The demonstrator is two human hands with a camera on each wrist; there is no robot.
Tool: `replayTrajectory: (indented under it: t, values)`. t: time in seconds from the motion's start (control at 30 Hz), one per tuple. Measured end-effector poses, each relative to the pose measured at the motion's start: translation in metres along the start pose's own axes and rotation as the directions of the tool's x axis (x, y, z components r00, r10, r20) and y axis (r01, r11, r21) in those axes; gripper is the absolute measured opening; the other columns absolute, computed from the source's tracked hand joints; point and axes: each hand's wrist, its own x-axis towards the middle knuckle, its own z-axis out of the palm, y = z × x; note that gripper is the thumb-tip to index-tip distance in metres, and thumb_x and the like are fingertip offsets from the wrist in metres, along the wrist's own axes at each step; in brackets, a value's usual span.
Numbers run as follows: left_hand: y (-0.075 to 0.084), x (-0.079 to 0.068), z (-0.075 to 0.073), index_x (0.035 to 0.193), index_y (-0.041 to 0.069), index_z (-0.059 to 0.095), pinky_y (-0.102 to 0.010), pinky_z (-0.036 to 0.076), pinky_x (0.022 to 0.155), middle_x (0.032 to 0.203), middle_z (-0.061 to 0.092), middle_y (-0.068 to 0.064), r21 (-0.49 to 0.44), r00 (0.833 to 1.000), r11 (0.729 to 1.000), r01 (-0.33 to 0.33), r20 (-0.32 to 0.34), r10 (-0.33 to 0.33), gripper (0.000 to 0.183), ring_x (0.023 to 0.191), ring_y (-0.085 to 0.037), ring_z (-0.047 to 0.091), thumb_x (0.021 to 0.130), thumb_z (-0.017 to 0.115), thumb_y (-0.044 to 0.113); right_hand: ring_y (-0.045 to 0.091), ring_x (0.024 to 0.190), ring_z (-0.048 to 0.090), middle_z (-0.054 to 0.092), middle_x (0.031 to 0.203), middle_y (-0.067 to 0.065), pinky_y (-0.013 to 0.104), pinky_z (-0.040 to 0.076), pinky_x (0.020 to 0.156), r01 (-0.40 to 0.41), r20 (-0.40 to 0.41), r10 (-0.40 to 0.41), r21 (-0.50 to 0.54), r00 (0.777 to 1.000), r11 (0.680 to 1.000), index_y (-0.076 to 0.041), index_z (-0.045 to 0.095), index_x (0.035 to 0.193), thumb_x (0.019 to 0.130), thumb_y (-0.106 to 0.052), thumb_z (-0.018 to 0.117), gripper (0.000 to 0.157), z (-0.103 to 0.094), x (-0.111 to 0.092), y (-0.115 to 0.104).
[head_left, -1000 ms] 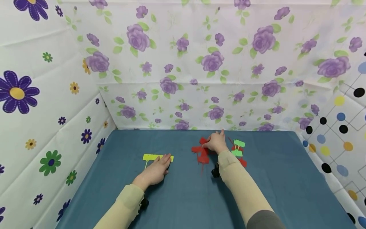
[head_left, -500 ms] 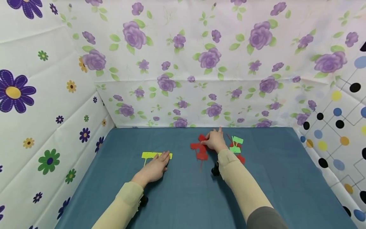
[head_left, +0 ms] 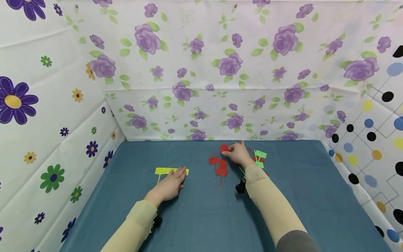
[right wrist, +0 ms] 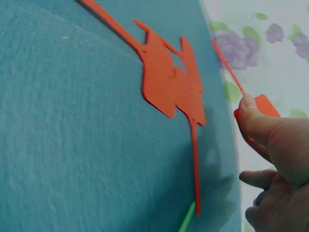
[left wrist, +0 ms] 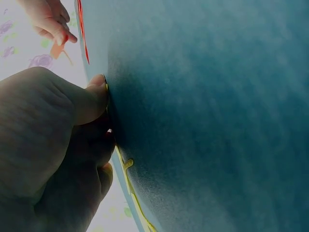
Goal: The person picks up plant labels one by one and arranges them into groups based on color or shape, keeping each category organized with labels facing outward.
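- Head view: the right hand pinches a red tag between thumb and finger; the tag's body pokes out beyond the fingertips, its thin stem trailing to their left.
- The step in hand looks like lifting this one tag away from the other red tags, which lie overlapping on the table, nearer the person than the pinching fingertips.
- The next move probably calls for a firm pinch and a path that swings the loose stem clear of that cluster.
- The right wrist view puts the tag above the table surface; the remaining fingers are bent, apart from the pinch.
- The left hand lies palm down, fingers straight and together, pressing the yellow tags, whose row sticks out from under the fingers on both sides.
- Green tags lie over red pieces, right of the right fingers and past the knuckles.
- Both forearms reach forward, angled inward.
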Motion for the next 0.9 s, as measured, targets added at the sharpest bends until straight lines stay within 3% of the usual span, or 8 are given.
replayTrajectory:
  t: [0.13, 0.23, 0.3, 0.4, 0.6, 0.9]
  values:
    - [-0.001, -0.001, 0.000, 0.163, -0.006, 0.037, -0.056, 0.021, 0.131, 0.174, 0.027, -0.020, 0.007, 1.000, 1.000, -0.003, 0.002, 0.003, 0.055, 0.160, -0.036, 0.027, 0.114, 0.053, 0.013, 0.049, 0.157, 0.024, 0.054, 0.153, 0.027, 0.061, 0.030, 0.126, 0.021, 0.011, -0.021, 0.026, 1.000, 0.999, 0.004, 0.070, 0.099, 0.110, -0.032, 0.065, 0.038, -0.003, 0.000, 0.004]
    - [-0.001, -0.001, 0.000, 0.163, -0.006, 0.037, -0.056, 0.021, 0.131, 0.174, 0.027, -0.020, 0.011, 1.000, 1.000, -0.004, 0.008, 0.004, 0.055, 0.160, -0.036, 0.027, 0.114, 0.052, 0.014, 0.049, 0.157, 0.025, 0.056, 0.150, 0.027, 0.059, 0.034, 0.122, 0.031, 0.029, -0.032, 0.021, 0.999, 0.999, 0.007, 0.069, 0.109, 0.115, -0.029, 0.054, 0.039, -0.002, 0.000, 0.007]
    - [-0.001, -0.001, 0.000, 0.163, -0.006, 0.037, -0.056, 0.020, 0.131, 0.174, 0.027, -0.021, 0.010, 1.000, 1.000, -0.002, 0.006, 0.002, 0.055, 0.160, -0.037, 0.027, 0.114, 0.052, 0.014, 0.049, 0.158, 0.022, 0.054, 0.153, 0.027, 0.060, 0.031, 0.125, 0.053, 0.034, -0.054, 0.029, 0.998, 0.998, 0.005, 0.071, 0.121, 0.116, -0.027, 0.051, 0.038, -0.001, -0.002, 0.007]
    - [-0.001, -0.001, 0.000, 0.163, -0.007, 0.037, -0.056, 0.020, 0.131, 0.173, 0.027, -0.021, 0.007, 1.000, 1.000, -0.004, 0.000, 0.004, 0.055, 0.160, -0.037, 0.027, 0.114, 0.052, 0.013, 0.047, 0.162, 0.009, 0.051, 0.158, 0.024, 0.062, 0.027, 0.127, 0.083, 0.024, -0.084, 0.061, 0.996, 0.995, -0.001, 0.076, 0.124, 0.114, -0.030, 0.057, 0.036, 0.002, -0.005, 0.006]
    - [0.000, -0.002, -0.003, 0.163, -0.007, 0.037, -0.056, 0.021, 0.131, 0.173, 0.027, -0.021, 0.002, 1.000, 1.000, -0.001, 0.005, 0.001, 0.054, 0.160, -0.037, 0.027, 0.114, 0.052, 0.013, 0.043, 0.163, 0.011, 0.046, 0.165, 0.018, 0.067, 0.023, 0.127, 0.145, -0.014, -0.144, 0.146, 0.989, 0.979, -0.010, 0.084, 0.112, 0.104, -0.039, 0.073, 0.032, 0.008, -0.014, -0.003]
    - [0.004, -0.002, -0.006, 0.162, -0.008, 0.038, -0.057, 0.021, 0.131, 0.173, 0.028, -0.022, 0.001, 1.000, 1.000, -0.003, 0.009, 0.003, 0.054, 0.159, -0.038, 0.028, 0.114, 0.052, 0.011, 0.038, 0.164, 0.011, 0.043, 0.166, 0.018, 0.065, 0.022, 0.128, 0.196, 0.020, -0.202, 0.178, 0.979, 0.964, -0.012, 0.078, 0.116, 0.111, -0.035, 0.062, 0.029, 0.019, -0.022, -0.019]
